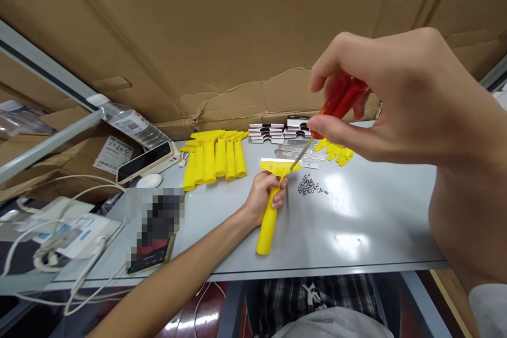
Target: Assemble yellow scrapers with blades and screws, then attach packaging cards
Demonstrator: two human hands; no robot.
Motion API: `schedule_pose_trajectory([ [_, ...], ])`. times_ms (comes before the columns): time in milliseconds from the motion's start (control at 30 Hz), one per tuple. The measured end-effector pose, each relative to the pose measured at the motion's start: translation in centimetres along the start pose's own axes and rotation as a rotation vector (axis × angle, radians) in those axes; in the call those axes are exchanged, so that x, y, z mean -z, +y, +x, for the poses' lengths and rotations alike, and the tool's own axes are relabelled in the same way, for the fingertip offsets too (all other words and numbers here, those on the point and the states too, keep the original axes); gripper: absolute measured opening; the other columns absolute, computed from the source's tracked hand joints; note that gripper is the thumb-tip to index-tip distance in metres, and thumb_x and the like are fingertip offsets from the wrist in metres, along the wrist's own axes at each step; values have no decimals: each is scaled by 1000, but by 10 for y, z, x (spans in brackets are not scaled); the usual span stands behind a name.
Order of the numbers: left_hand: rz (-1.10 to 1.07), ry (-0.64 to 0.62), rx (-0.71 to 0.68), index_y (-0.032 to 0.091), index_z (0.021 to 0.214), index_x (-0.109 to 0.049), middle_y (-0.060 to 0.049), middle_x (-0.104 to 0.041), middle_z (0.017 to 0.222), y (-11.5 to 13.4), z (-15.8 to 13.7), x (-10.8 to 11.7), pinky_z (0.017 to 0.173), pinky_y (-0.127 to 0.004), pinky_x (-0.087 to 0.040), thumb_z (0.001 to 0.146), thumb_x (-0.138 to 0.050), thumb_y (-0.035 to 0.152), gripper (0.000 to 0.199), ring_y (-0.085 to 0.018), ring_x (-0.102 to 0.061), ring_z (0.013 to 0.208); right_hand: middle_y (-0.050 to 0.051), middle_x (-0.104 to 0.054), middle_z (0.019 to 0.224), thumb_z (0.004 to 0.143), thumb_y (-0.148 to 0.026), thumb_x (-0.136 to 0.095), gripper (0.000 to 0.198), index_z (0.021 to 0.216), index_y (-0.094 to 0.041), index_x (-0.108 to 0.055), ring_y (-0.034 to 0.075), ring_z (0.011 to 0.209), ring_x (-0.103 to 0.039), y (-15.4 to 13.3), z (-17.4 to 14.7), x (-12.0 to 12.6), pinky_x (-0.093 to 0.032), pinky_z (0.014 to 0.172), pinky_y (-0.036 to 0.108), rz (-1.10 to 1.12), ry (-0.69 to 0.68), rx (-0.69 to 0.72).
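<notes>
My left hand (266,194) is wrapped round the neck of a yellow scraper (270,222), its handle pointing toward me and its wide head away. A thin pale blade edge shows along the far side of that head. Closed on the red handle of a screwdriver (344,96) is my right hand (380,100), raised above the table. The metal shaft slants down to the left, its tip at the right end of the scraper head. Beside the scraper lies a small heap of screws and nuts (308,185). Loose flat metal blades (312,165) lie just behind.
Several yellow scraper handles (209,158) are piled left on the grey table (380,222). Stacked blade packets (266,133) and yellow plates (343,156) sit at the back before cardboard (245,37). Leftward are phones (148,161), a plastic bottle (132,121) and white cables (85,269).
</notes>
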State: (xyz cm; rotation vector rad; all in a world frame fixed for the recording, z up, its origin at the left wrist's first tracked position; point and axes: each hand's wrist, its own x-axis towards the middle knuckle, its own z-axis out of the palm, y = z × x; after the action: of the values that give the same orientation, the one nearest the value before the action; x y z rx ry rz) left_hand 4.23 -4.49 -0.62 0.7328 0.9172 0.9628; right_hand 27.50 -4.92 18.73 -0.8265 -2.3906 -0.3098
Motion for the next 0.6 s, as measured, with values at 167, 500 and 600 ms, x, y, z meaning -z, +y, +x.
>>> schedule_pose_trajectory([
  [167,-4,-3,-3,14,65,-55,3,-49,55,0,0,0,30,-17,-22,56,-62,19,13,-5,-33,37,-3,-68,105,93,-28,-60,29,121,-30,-53,12,81,-70,0,-3,3,-57,73,32,116,-42,8],
  [500,20,-23,-21,15,67,-54,3,-46,52,-1,1,1,31,-17,-22,59,-61,19,11,-5,-32,35,-2,-65,101,95,-40,-61,22,112,-28,-56,14,81,-66,2,-1,1,-54,79,35,-28,-22,6],
  [600,28,-12,-15,15,66,-54,4,-44,49,-2,1,1,31,-17,-22,59,-61,20,10,-5,-31,35,-1,-64,106,93,-32,-59,23,115,-28,-55,14,84,-68,2,-2,2,-57,73,34,86,-58,35],
])
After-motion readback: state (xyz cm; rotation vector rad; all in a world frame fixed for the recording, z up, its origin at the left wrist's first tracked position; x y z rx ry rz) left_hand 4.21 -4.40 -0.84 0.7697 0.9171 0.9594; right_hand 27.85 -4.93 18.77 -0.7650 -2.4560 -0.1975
